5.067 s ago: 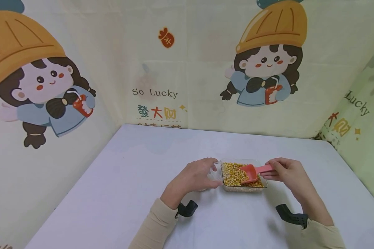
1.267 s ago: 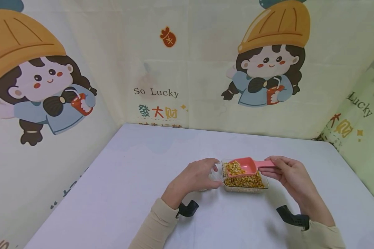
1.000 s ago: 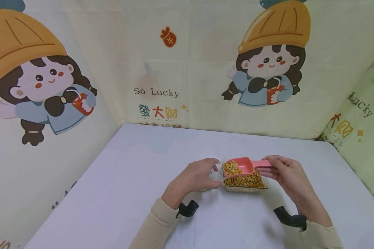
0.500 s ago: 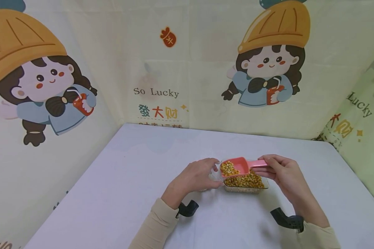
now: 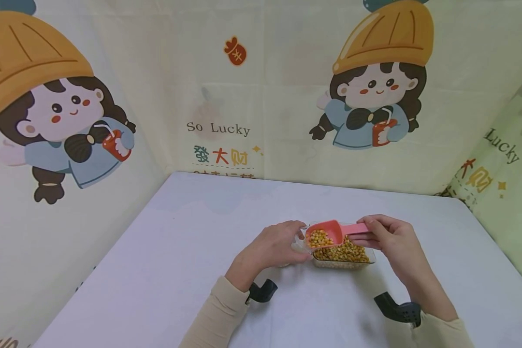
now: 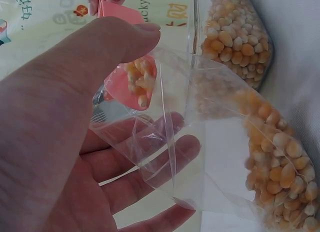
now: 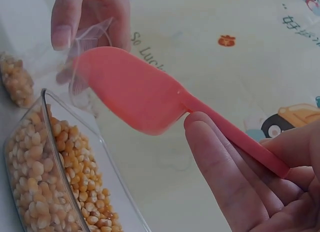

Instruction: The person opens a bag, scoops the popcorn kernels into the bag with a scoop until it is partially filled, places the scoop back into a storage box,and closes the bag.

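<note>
Head view shows me a pink scoop (image 5: 334, 233) held level over the left part of a clear rectangular container (image 5: 341, 265), its open end pointing left. Yellow corn kernels (image 5: 320, 238) lie heaped toward the front of its bowl. On my right wrist feed, the scoop's tip overlaps the mouth of a clear plastic bag (image 6: 220, 167); I cannot tell how far inside it reaches. The bag sits just left of the container, with corn in its lower part, and the container itself holds a deep fill of the same corn.

The right hand (image 5: 393, 237) pinches the scoop's handle between thumb and fingers, right of the container. The left hand (image 5: 274, 244) holds the bag by its mouth, thumb and fingers set wide apart, so I see the plastic stretched between them on the left wrist feed.

Beige sleeves (image 5: 217, 309) cover both forearms, and a black wrist mount (image 5: 263, 291) shows at each wrist. All this is over a white table (image 5: 178, 261). On the far side I see a cream backdrop (image 5: 287, 96) with cartoon figures in orange hats and the words "So Lucky".
</note>
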Demonstrator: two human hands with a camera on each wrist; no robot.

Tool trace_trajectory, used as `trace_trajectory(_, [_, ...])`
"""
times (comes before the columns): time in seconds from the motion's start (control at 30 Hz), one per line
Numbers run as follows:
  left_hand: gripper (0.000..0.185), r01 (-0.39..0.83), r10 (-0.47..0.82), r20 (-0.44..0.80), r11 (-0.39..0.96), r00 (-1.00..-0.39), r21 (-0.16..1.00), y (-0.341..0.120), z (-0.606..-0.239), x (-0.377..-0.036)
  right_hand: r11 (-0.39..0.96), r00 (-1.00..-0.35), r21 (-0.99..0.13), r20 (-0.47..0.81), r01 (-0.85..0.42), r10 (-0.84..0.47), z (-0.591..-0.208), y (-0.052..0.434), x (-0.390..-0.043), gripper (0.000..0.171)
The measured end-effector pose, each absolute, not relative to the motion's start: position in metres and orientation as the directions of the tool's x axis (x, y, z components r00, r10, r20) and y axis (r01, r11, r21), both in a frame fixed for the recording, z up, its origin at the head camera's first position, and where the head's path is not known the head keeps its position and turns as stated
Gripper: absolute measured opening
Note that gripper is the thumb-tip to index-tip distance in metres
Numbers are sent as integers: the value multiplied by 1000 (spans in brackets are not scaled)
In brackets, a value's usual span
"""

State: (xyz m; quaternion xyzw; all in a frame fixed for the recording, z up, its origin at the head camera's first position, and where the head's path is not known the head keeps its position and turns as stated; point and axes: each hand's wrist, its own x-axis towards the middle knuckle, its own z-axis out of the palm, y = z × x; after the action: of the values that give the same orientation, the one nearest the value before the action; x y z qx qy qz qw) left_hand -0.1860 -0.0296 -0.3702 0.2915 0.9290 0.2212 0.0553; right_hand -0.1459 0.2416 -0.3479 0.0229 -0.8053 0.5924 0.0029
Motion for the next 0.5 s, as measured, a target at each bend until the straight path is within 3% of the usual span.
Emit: trace_trajectory(0.5, [65, 526, 574, 34, 724, -818, 446, -29, -372, -186, 384, -996, -919, 85, -91, -33, -338, 233, -139, 44])
